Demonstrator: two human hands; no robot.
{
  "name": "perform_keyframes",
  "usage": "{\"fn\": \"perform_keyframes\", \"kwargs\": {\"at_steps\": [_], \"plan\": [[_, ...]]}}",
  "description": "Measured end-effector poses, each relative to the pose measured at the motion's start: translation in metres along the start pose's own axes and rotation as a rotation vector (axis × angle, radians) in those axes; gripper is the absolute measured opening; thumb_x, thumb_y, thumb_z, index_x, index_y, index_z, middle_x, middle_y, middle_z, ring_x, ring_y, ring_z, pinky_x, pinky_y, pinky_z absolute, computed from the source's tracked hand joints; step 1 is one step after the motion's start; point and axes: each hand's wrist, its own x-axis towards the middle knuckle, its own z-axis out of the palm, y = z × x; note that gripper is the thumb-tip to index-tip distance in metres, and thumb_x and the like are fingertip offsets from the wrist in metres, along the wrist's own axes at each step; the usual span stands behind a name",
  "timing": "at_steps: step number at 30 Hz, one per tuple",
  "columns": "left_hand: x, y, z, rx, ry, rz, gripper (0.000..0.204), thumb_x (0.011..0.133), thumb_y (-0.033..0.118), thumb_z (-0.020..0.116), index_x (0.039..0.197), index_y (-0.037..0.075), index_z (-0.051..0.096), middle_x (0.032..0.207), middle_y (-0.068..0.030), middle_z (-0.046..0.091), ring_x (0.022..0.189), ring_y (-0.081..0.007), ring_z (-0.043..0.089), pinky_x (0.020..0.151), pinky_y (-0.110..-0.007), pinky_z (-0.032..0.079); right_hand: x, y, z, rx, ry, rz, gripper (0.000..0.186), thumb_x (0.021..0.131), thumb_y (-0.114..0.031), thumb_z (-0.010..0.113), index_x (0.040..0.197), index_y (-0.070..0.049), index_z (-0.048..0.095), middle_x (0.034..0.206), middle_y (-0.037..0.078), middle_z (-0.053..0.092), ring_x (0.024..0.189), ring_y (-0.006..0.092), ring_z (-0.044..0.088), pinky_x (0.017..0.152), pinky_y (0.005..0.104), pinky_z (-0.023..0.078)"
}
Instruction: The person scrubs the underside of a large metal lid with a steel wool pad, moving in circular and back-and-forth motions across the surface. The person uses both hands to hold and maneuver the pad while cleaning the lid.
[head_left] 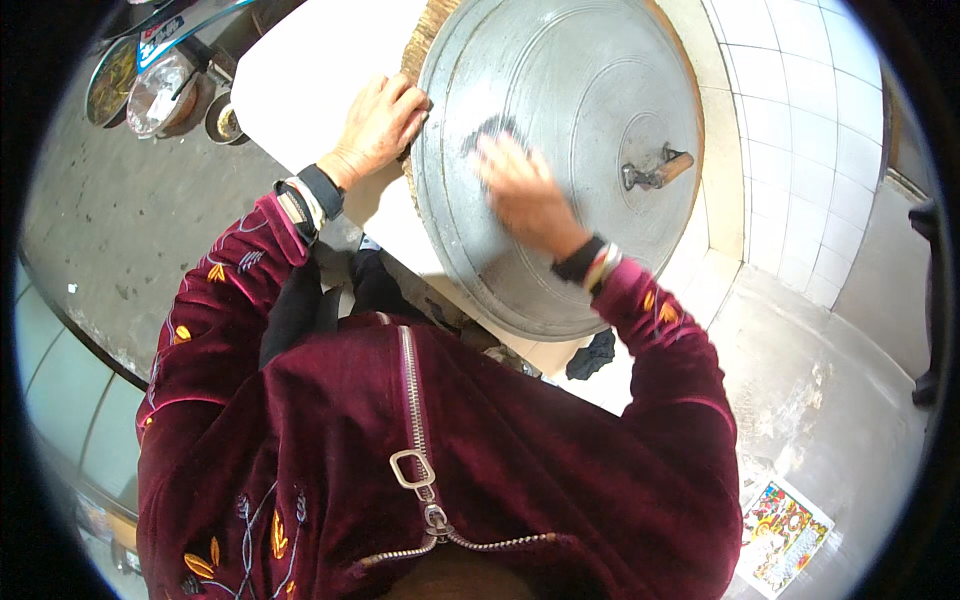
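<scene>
A large round grey metal lid [590, 75] with ringed ridges and a wood-gripped handle [657, 171] lies over a wide round base with a brown rim. My left hand [378, 128] is at the lid's left edge, its fingers curled over the rim and closed on it. My right hand [525, 190] lies on the lid's top, left of the handle, palm down and smeared by motion. Just past its fingertips shows a dark patch [490, 130]; whether it is a rag, a scrubber or a shadow I cannot tell.
A crumpled black cloth [591, 356] lies by the lid's near edge. White tiles [800, 130] line the wall on the right. On the grey floor [140, 230] at the far left stand several bowls and basins [160, 95]. A colourful printed sheet [785, 535] lies at the lower right.
</scene>
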Motion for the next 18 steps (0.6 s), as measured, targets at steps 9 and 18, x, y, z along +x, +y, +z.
{"fn": "perform_keyframes", "kwargs": {"at_steps": [9,18], "plan": [[0.001,0.007,-0.005,0.003,-0.015,-0.021,0.014,0.084,0.010,0.068,0.095,0.009,0.060,0.097,-0.0091,0.051,0.086,-0.0293,0.049,0.078,-0.039,0.045,0.075,0.188,0.011,0.036,0.055,0.195,0.054,0.099,-0.036,0.045,0.151,-0.021,0.036,0.159,0.008,0.030,0.146,0.0290,0.028,0.115,0.0526,0.026],[0.009,0.016,-0.012,-0.030,-0.026,-0.048,0.015,0.082,0.009,0.068,0.094,0.009,0.059,0.096,-0.0094,0.051,0.086,-0.0293,0.047,0.077,-0.039,0.044,0.082,0.270,0.015,0.145,0.053,0.474,0.057,0.099,-0.035,0.046,0.150,-0.014,0.035,0.157,0.016,0.030,0.144,0.0368,0.027,0.116,0.0535,0.026]]}}
